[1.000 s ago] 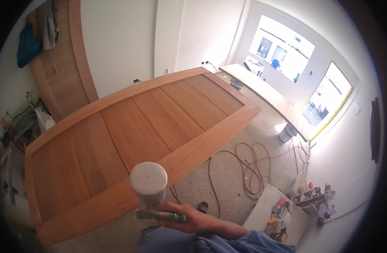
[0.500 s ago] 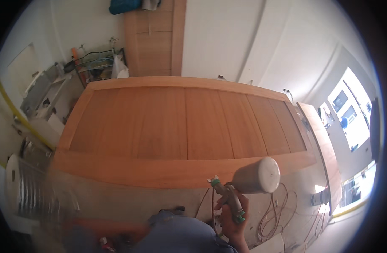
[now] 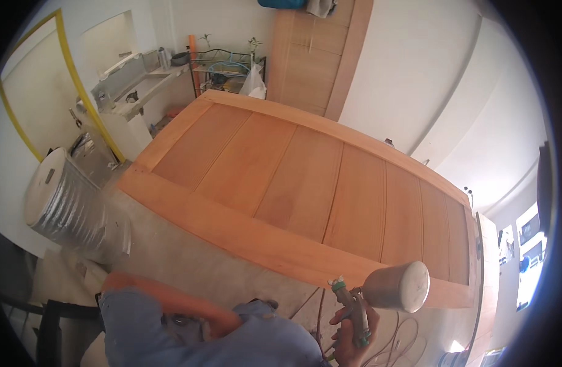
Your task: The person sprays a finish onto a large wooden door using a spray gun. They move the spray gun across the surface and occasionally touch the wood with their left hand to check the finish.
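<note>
My right hand (image 3: 349,344) is closed round the handle of a spray gun (image 3: 355,311). The gun has green fittings at its top and bottom and a large pale metal cup (image 3: 396,286) at its side. Gun and cup appear in front of the near right edge of a reddish-brown wooden door panel (image 3: 250,223), which lies flat with grooved boards inside a raised frame. My left forearm (image 3: 189,306) crosses my blue shirt with the elbow bent. The left hand's fingers are hidden near the shirt.
A silvery wrapped drum (image 3: 67,199) stands left of the panel. Reddish hose (image 3: 403,342) lies coiled on the floor at the lower right. A wire shelf (image 3: 226,67) and an upright wooden door (image 3: 308,58) stand behind. Another board (image 3: 486,275) is beyond the right end.
The view has swung left, so the panel now slants down to the right and more of the drum shows. My left arm, blurred before, now shows sharply. The spray gun stays in my right hand.
</note>
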